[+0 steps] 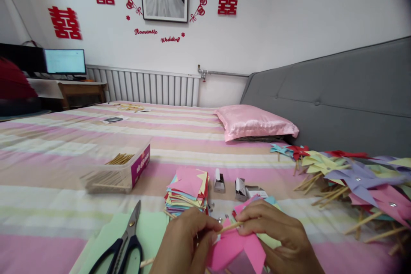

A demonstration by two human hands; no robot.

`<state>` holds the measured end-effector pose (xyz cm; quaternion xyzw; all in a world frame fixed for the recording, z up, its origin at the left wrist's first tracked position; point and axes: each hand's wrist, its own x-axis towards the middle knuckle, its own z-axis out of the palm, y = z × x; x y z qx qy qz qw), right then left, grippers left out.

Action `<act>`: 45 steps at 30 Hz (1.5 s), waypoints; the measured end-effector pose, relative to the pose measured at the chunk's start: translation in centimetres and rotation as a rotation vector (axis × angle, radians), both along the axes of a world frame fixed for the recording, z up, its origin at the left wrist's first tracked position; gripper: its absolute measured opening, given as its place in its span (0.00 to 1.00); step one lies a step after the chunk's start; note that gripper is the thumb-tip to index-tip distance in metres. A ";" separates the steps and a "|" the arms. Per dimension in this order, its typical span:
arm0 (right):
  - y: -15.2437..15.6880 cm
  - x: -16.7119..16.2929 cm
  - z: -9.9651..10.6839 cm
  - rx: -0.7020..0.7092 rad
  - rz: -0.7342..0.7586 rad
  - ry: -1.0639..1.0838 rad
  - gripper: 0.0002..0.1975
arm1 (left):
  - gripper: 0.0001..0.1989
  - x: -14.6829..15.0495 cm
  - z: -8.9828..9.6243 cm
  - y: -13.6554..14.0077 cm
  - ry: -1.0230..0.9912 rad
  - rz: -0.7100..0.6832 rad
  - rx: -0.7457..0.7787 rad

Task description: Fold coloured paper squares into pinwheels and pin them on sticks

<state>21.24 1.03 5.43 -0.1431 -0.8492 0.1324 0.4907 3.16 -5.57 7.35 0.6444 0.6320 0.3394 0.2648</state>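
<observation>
My left hand [189, 239] is closed, with thumb and forefinger pinching near one end of a thin wooden stick [229, 227]. Bright pink folded paper, a pinwheel [226, 250], lies under the stick. From the other side my right hand [276, 229] is closed around it, its fingers pressing stick and paper together. My palms hide part of the pinwheel. Just beyond stands a stack of coloured paper squares [188, 190], with small metal fasteners [210, 207] beside it. Dark-handled scissors [126, 237] rest on pale green paper [154, 227] left of my left hand.
A clear plastic box [111, 180] of wooden sticks stands at left. Two small open boxes [219, 181] sit past my hands. Several finished pinwheels [356, 177] pile up at right by the grey headboard [337, 90]. A pink pillow [253, 120] lies farther back; a person's red sleeve [14, 79] shows far left.
</observation>
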 end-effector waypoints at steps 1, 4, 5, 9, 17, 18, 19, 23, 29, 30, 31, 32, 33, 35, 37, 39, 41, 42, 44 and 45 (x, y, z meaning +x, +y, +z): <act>0.0 0.0 -0.1 -0.001 -0.002 0.001 0.11 | 0.10 0.0 0.0 -0.1 -0.002 -0.004 0.001; 0.0 0.0 -0.2 -0.022 -0.010 0.025 0.11 | 0.10 0.1 0.1 -0.2 -0.011 -0.026 -0.004; 0.0 0.0 -0.2 -0.027 -0.009 0.038 0.11 | 0.10 0.2 0.2 -0.2 -0.014 -0.031 -0.005; 0.1 0.2 0.0 -0.022 0.013 0.039 0.11 | 0.10 0.3 0.2 -0.1 -0.039 -0.040 -0.014; 0.2 0.4 -0.3 -0.041 -0.006 0.014 0.09 | 0.10 0.3 -0.1 -0.2 -0.049 -0.001 -0.013; 0.2 0.4 -0.3 -0.055 -0.002 0.013 0.09 | 0.10 0.4 -0.1 -0.2 -0.047 0.001 -0.017; 0.2 0.4 -0.3 -0.063 0.004 0.014 0.10 | 0.10 0.4 0.0 -0.2 -0.042 0.000 -0.018; 0.2 0.4 -0.4 -0.075 0.013 0.016 0.10 | 0.10 0.4 0.1 0.0 -0.022 -0.010 -0.003; 0.2 0.7 -1.0 -0.109 -0.059 -0.029 0.11 | 0.10 0.4 0.3 0.1 -0.063 -0.013 -0.011; 0.2 0.7 -1.0 -0.106 -0.077 -0.028 0.11 | 0.10 0.3 0.3 0.0 -0.068 -0.009 -0.003; 0.1 0.8 -1.1 -0.095 -0.096 -0.016 0.11 | 0.10 0.2 0.3 0.0 -0.071 -0.005 0.008; 0.1 0.8 -1.1 -0.081 -0.116 0.003 0.10 | 0.10 0.1 0.3 0.0 -0.076 0.000 0.014; 0.1 0.8 -1.0 -0.067 -0.133 0.021 0.10 | 0.10 0.0 0.2 0.0 -0.081 0.008 0.020; 0.2 0.9 -0.9 -0.055 -0.139 0.042 0.10 | 0.09 -0.2 -0.1 0.0 -0.083 0.030 0.038; 0.3 0.8 -0.8 -0.048 -0.098 0.036 0.11 | 0.09 -0.3 -0.4 0.1 -0.091 0.056 0.050; 0.4 0.7 -0.7 -0.034 -0.046 0.032 0.12 | 0.09 -0.4 -0.6 0.2 -0.105 0.069 0.051; 0.5 0.6 -0.7 -0.019 -0.029 0.023 0.13 | 0.09 -0.3 -0.6 0.3 -0.117 0.072 0.045; 0.6 0.6 -0.8 -0.017 -0.033 0.015 0.13 | 0.09 -0.2 -0.5 0.3 -0.120 0.070 0.043; 0.6 0.5 -0.8 -0.017 -0.051 -0.011 0.13 | 0.09 -0.1 -0.3 0.3 -0.130 0.058 0.045; 0.6 0.6 -0.9 -0.017 -0.063 -0.027 0.13 | 0.09 0.0 -0.1 0.3 -0.133 0.045 0.044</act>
